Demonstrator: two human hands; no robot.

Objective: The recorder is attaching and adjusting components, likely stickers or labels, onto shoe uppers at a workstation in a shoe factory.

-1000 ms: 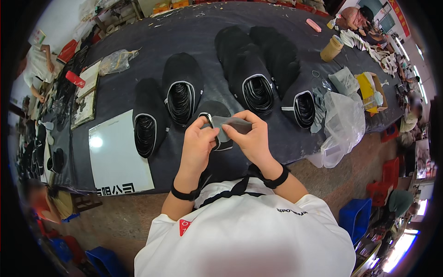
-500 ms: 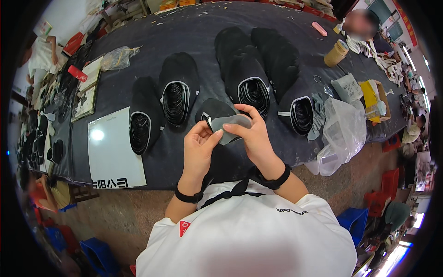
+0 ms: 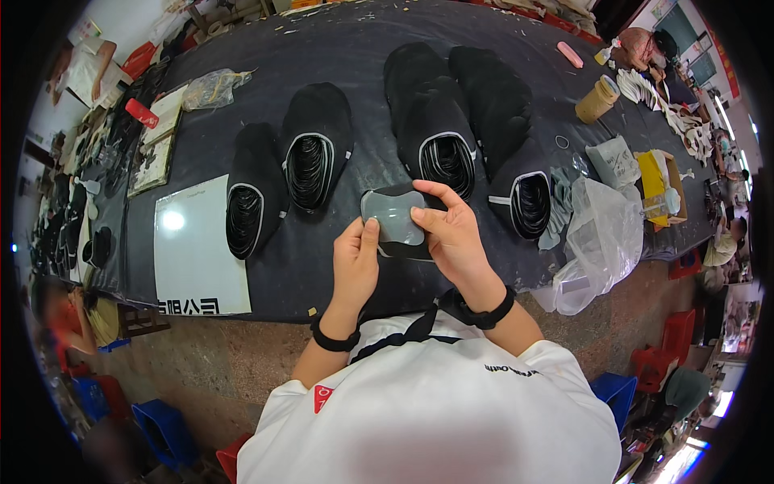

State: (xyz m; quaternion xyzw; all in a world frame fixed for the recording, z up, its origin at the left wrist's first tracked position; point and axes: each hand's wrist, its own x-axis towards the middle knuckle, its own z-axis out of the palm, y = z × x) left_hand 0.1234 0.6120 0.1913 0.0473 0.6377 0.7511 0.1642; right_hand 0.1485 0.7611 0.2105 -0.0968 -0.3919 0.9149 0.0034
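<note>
A smooth grey sheet piece [image 3: 395, 218] with curved edges is stretched between my two hands, its face turned up. Directly behind it lies a black fabric piece [image 3: 417, 251], mostly covered, that looks like a shoe upper. My left hand [image 3: 355, 260] pinches the left side, thumb on top. On the right side, my right hand [image 3: 457, 240] presses its thumb on the grey piece, with the index finger along the far edge. How the fingers underneath grip both layers is hidden. Beyond my hands stands a nested stack of black shoe uppers [image 3: 439, 121] with pale edging.
More upper stacks stand left [image 3: 314, 113] and right [image 3: 500, 113]. At left lies a white sheet [image 3: 197, 258]. To the right are grey pieces [image 3: 559, 211], a clear plastic bag [image 3: 601, 234], a yellow box [image 3: 655, 181] and a jar [image 3: 597, 101]. Other people work around the table.
The grey piece has gone from bent to spread flat over the black piece. My left hand has shifted slightly right, its thumb now upright on the piece's edge.
</note>
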